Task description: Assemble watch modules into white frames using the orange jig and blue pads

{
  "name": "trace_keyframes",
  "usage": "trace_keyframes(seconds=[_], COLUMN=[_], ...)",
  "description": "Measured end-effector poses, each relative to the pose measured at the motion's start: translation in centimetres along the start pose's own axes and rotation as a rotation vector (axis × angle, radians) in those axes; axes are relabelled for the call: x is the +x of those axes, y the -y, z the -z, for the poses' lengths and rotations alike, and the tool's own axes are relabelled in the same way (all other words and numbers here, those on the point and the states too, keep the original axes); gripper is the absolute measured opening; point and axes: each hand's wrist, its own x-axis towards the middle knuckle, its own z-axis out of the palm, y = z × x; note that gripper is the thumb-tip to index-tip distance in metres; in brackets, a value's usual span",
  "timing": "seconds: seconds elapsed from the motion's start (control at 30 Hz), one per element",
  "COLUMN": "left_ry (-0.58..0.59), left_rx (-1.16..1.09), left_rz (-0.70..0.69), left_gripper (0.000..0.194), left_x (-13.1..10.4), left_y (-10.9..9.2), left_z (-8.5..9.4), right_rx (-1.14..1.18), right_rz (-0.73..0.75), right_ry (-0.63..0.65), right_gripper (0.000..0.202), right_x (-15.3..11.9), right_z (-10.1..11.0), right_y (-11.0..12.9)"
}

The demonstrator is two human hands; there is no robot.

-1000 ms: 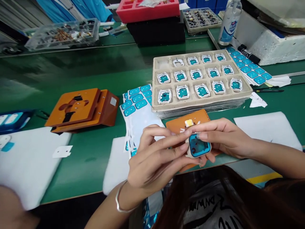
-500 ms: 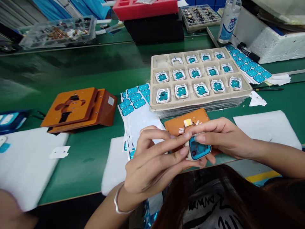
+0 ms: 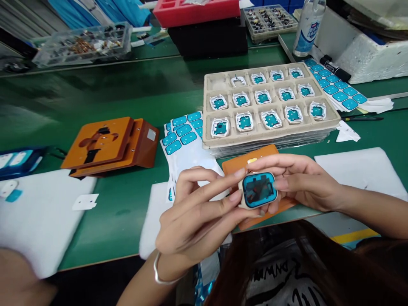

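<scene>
Left hand (image 3: 194, 212) pinches watch case (image 3: 259, 190) by its left side; right hand (image 3: 302, 180) grips right side, thumb at rim. Case tilted, opening toward camera, above orange board (image 3: 236, 163) at table's near edge. Tray (image 3: 234, 137) of watch frames close ahead, sticker sheets (image 3: 186, 151) left of it: tight forward, more room leftward over green table (image 3: 108, 91) toward orange stand (image 3: 106, 144). Back: red foam (image 3: 197, 12), parts boxes (image 3: 83, 44). Bottle (image 3: 307, 32) label, shirt (image 3: 277, 272) lettering: can't read.
</scene>
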Motion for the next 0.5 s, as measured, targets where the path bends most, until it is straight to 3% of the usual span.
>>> trace_keyframes(seconds=[0.13,0.37,0.5], left_ry=[0.005,0.078,0.076], left_rx=[0.015,0.129,0.149], left_rz=[0.02,-0.069,-0.096], left_gripper=[0.037,0.015,0.016], left_x=[-0.14,0.4,0.71], left_y=[-0.02,-0.25,-0.39], left_z=[0.15,0.59,0.59], right_rx=[0.029,0.031,0.009], right_rz=[0.001,-0.022,-0.046], right_ry=[0.029,0.01,0.002], right_gripper=[0.027,0.026,0.025], right_x=[0.08,0.19,0.15], right_z=[0.15,0.09,0.06], right_y=[-0.17,-0.21,-0.17])
